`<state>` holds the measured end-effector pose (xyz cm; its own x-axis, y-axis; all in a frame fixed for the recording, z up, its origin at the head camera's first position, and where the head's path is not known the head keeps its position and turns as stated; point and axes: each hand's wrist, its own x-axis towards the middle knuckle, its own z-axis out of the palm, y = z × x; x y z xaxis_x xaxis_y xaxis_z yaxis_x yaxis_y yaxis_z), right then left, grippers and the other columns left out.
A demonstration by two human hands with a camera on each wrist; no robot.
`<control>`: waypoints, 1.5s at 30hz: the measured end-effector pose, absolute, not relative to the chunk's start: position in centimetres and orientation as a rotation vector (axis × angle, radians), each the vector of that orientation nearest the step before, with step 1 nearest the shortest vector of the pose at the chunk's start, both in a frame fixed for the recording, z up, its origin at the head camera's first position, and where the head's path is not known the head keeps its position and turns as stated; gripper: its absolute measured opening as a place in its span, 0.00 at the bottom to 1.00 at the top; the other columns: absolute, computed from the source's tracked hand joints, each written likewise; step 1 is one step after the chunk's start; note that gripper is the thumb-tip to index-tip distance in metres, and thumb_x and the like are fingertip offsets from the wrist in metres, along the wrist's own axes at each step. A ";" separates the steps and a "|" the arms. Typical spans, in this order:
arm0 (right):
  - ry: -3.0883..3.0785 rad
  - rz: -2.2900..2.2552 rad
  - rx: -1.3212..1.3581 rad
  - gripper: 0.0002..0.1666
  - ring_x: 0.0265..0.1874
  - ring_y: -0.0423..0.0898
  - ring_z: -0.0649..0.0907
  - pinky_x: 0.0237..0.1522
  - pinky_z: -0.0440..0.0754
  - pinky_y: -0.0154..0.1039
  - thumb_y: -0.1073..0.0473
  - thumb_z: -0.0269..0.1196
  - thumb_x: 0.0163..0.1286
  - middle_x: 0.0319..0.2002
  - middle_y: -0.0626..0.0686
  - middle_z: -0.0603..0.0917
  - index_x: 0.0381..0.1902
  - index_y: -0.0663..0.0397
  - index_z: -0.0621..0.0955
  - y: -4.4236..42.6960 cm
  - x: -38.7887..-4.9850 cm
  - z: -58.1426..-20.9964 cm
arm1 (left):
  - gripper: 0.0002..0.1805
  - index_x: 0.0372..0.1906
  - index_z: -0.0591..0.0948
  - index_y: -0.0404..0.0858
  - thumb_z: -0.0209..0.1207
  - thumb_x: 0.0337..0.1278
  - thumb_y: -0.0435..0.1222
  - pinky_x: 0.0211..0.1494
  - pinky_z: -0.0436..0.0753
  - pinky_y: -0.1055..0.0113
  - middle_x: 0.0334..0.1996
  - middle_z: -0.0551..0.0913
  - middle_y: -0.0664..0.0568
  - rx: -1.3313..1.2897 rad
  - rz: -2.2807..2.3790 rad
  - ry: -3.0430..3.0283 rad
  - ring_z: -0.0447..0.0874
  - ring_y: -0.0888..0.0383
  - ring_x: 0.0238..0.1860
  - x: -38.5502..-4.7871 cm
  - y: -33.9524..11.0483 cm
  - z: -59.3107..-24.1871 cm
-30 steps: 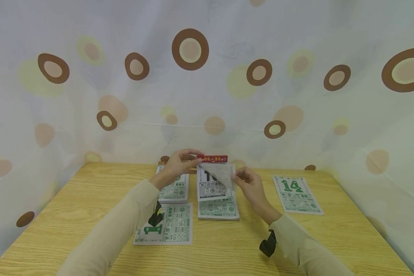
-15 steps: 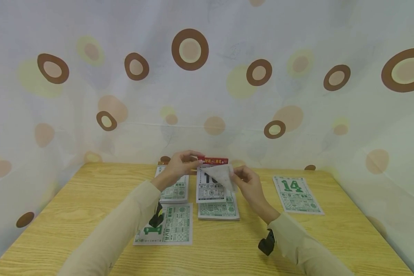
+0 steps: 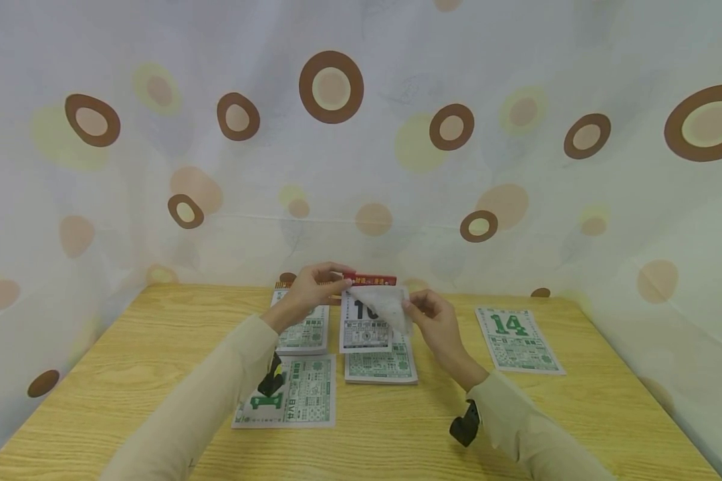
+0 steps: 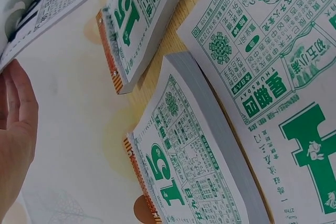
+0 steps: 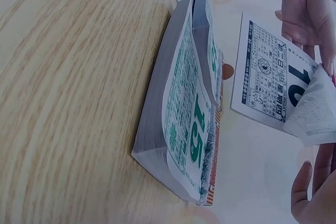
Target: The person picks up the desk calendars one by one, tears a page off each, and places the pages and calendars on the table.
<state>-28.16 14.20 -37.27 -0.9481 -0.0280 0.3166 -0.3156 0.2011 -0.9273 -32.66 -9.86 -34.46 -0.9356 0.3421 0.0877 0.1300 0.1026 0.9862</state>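
Note:
A small tear-off calendar (image 3: 364, 337) with black print and a red header (image 3: 380, 279) is held up above the table. My left hand (image 3: 307, 292) grips its upper left corner, thumb in front. My right hand (image 3: 438, 327) pinches the lower corner of its thin top sheet (image 3: 390, 304), which is folded back diagonally and shows its pale reverse. The sheet (image 5: 315, 114) still joins the calendar (image 5: 268, 77) near the header in the right wrist view. Below the raised calendar lies a thick green-printed calendar pad (image 3: 382, 369), marked 15 (image 5: 197, 129).
Another green calendar pad (image 3: 307, 337) lies left of it, partly behind my left hand. A turned green calendar sheet (image 3: 309, 401) is in front, and one marked 14 (image 3: 520, 341) lies at the right. A patterned curtain (image 3: 373, 167) rises behind the wooden table (image 3: 397, 434).
The calendar shifts and tilts slightly in my left hand, its lower edge moving a little left and down. Both hands stay nearly in place, and the sheet remains folded back.

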 end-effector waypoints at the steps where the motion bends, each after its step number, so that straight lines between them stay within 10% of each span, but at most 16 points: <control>1: -2.247 1.824 0.326 0.09 0.32 0.38 0.76 0.36 0.76 0.28 0.64 0.58 0.64 0.36 0.59 0.79 0.38 0.67 0.77 14.2 -28.2 -37.3 | 0.16 0.51 0.78 0.40 0.59 0.57 0.37 0.53 0.77 0.50 0.50 0.78 0.42 0.481 1.950 2.200 0.81 0.53 0.46 -32.7 -9.9 -34.4; 45: -2.166 1.954 0.086 0.05 0.27 0.37 0.78 0.37 0.77 0.35 0.64 0.58 0.64 0.25 0.40 0.78 0.36 0.60 0.75 15.0 -28.5 -37.4 | 0.18 0.53 0.76 0.40 0.58 0.58 0.39 0.49 0.81 0.56 0.49 0.79 0.41 0.424 1.917 2.284 0.81 0.53 0.45 -32.3 -11.0 -34.4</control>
